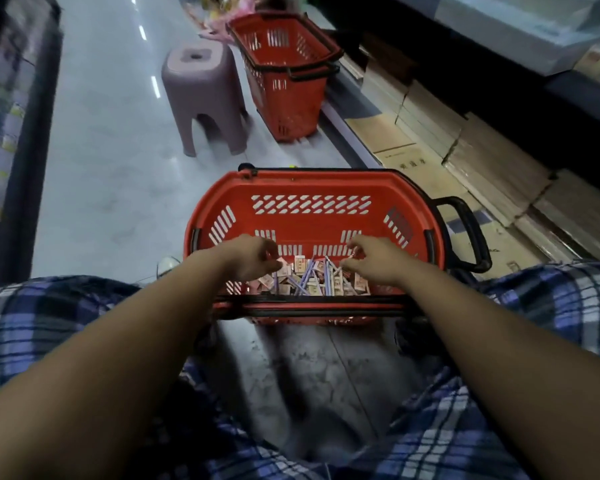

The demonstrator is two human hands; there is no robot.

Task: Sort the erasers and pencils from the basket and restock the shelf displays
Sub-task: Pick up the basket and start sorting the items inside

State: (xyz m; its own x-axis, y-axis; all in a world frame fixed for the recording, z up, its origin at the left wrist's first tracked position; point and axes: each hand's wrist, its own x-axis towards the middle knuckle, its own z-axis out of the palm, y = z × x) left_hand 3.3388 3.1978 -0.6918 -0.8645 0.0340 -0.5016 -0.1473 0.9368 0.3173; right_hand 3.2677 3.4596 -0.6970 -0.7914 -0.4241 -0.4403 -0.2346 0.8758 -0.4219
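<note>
1. Both hands reach into a red basket [312, 209] on the floor, over mixed erasers [286, 270] and pencils [307, 275].
2. Left hand [253, 256], fingers curled, pinches an eraser.
3. Right hand [371, 259] curls around something small; its hold is unclear.
4. At 12 o'clock: stool [203, 95], second basket [288, 74].

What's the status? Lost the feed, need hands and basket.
Left hand and right hand both down in the red basket, fingers in the erasers and pencils; grip unclear. Nothing obstructing.
</note>
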